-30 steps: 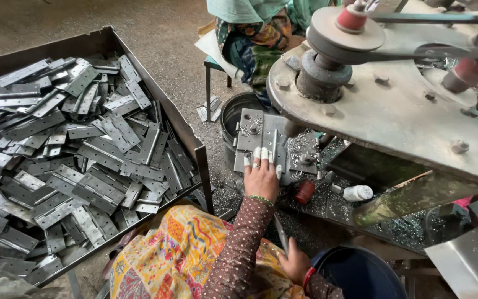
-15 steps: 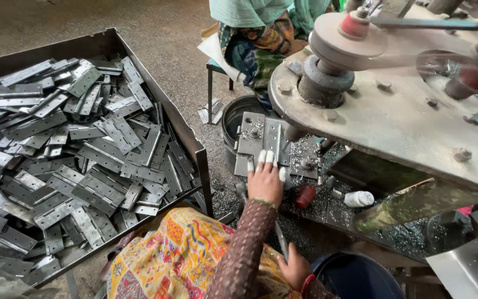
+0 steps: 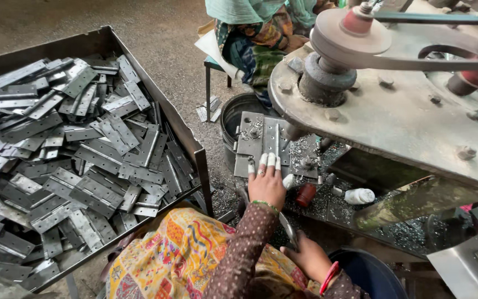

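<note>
My left hand [image 3: 266,185], with white caps on its fingertips and a green bangle at the wrist, lies flat on a grey hinge plate [image 3: 262,141]. The plate rests on the bed of a press machine [image 3: 416,127], and my thumb sits at its right edge. Lower down, my right hand [image 3: 308,257], wearing a red bangle, is closed around a thin metal bar [image 3: 287,230] beside my lap. Metal shavings cover the machine bed around the plate.
A large dark metal bin [image 3: 139,61] on the left is heaped with several hinge plates [image 3: 73,149]. Above the bed hangs a belt pulley [image 3: 349,33]. Another person in patterned cloth [image 3: 255,39] sits beyond. A dark bucket [image 3: 239,113] and a blue tub [image 3: 369,274] stand close by.
My left hand stays on the plate, shifted only slightly forward. My right hand keeps its place by my lap. The view has drifted a little.
</note>
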